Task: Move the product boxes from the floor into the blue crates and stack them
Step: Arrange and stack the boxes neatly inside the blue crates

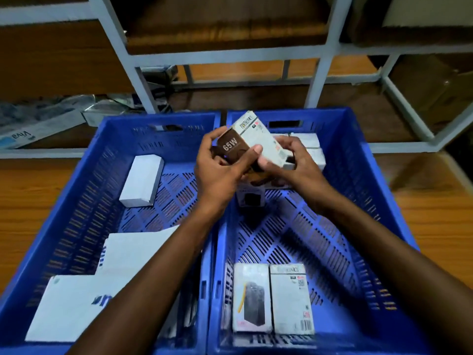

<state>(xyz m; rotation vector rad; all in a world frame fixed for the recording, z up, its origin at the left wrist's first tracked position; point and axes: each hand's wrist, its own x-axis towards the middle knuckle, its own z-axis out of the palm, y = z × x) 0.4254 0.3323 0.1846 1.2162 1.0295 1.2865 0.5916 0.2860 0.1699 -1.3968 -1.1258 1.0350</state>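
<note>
We see both forearms reach forward from the bottom edge and meet above the right crate, over its far half, near the wall that meets the left crate. The left hand is turned palm inward. Its fingers curl round the brown "65W" face of the product box, and its thumb lies across the box's near edge. The right hand grips the same box at its lower white end, thumb on top and fingers curled beneath. The box is in the air above the right crate, tilted, with its upper corner pointing toward that crate's far wall.

Inside the right crate, a small box with a dark panel stands just below the hands. White boxes sit in the far corner behind the right hand; we cannot tell how many. At the near end of the right crate 2 flat boxes lie side by side and touching: a picture box and a barcode box.

The left crate stands against the right crate's left wall. It holds 1 plain white box toward its far end and 2 large white boxes overlapping at its near end, partly covered by the left forearm.

Beyond the right crate's far wall rises a white shelf frame, and the wooden floor shows to the crate's right.
</note>
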